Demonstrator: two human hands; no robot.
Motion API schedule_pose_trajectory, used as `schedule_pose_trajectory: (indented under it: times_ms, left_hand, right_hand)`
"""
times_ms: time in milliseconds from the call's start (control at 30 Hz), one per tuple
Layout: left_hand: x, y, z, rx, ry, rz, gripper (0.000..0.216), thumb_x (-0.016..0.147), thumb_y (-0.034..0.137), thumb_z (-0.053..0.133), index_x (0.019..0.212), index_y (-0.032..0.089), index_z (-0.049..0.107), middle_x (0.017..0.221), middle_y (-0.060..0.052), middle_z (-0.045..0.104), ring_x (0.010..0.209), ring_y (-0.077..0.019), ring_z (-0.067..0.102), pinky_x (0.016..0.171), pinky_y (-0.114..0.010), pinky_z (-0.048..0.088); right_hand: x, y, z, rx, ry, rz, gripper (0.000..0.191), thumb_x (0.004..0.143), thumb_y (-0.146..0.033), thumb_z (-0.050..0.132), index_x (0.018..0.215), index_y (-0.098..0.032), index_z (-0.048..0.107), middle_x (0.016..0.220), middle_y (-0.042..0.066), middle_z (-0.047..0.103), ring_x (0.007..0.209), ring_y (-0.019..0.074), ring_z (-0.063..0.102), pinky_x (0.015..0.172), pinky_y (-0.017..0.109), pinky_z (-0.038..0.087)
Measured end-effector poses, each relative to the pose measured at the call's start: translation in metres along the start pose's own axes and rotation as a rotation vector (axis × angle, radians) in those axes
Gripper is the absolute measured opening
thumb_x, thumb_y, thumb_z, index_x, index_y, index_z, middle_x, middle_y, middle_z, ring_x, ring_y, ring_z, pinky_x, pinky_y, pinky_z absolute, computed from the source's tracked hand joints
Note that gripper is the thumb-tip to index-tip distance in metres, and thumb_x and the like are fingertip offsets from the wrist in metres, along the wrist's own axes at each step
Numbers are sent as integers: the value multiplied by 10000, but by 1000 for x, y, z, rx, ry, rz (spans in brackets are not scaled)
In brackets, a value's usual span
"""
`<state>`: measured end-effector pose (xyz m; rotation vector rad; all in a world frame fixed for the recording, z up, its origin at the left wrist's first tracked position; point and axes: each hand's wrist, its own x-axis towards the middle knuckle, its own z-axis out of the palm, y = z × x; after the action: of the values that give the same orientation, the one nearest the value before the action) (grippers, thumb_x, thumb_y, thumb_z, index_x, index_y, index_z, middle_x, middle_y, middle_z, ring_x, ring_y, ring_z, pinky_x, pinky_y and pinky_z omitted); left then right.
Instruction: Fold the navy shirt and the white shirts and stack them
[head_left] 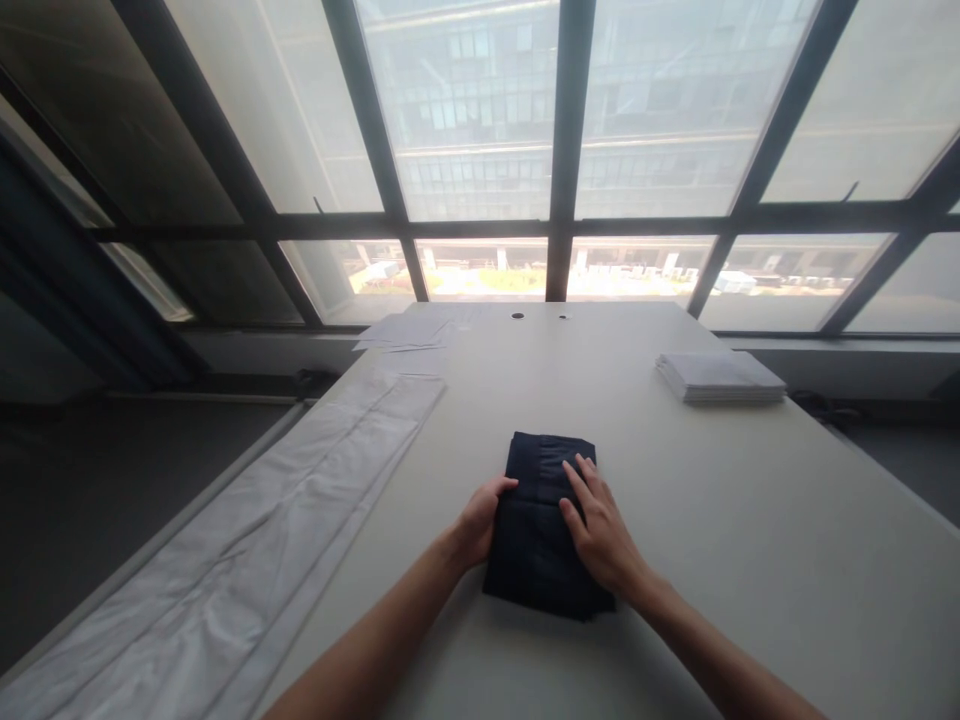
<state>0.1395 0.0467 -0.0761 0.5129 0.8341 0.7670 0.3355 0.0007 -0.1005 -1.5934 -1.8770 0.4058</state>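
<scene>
A dark navy folded garment [551,560] lies as a neat rectangular bundle on the white table, in front of me. A crease or seam runs across its middle. My left hand [478,520] holds its left edge, the thumb on top and the other fingers hidden beneath or behind the edge. On the right part of the bundle rests my right hand [600,520], its fingers spread and lying on the cloth.
The white table [720,530] stretches toward tall windows. Along its left side lies a long wrinkled white sheet of material [247,560]. Loose white papers [409,330] sit at the far left, and a stack of flat white items [720,378] at the right.
</scene>
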Motion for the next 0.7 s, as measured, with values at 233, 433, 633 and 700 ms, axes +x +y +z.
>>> schedule_pose_trajectory:
  times_ms: [233, 433, 633, 700]
  left_hand:
    - [5, 15, -7, 568, 175, 479, 609, 834, 198, 601, 1431, 161, 488, 1472, -156, 510, 1339, -303, 503, 1135, -459, 383]
    - [18, 36, -4, 1289, -6, 868, 435, 977, 236, 424, 1384, 258, 575, 1537, -47, 449, 1455, -226, 346, 1226, -413, 215]
    - [43, 30, -18, 1642, -94, 665, 529, 1003, 381, 434, 1521, 287, 384, 1621, -46, 289, 1521, -243, 156, 1216, -521, 65]
    - [51, 33, -24, 1673, -83, 647, 533, 1015, 401, 403, 1534, 289, 356, 1627, -47, 275, 1519, -230, 167, 1217, -503, 61]
  right_hand:
    - [-7, -1, 7, -206, -178, 11, 627, 1014, -461, 337, 1584, -221, 234, 1669, 64, 76, 1532, 246, 33, 1219, 500, 131]
    - [-6, -20, 7, -270, -161, 5, 648, 1008, -473, 333, 1574, -165, 269, 1660, 82, 60, 1530, 272, 3, 1220, 530, 57]
    - [-9, -39, 23, -271, -168, -33, 681, 980, -451, 407, 1572, -144, 269, 1650, 106, 87, 1528, 282, 35, 1226, 527, 35]
    - [-13, -45, 26, -267, -156, -38, 656, 976, -431, 427, 1553, -136, 327, 1645, 124, 98, 1526, 305, 36, 1223, 547, 28]
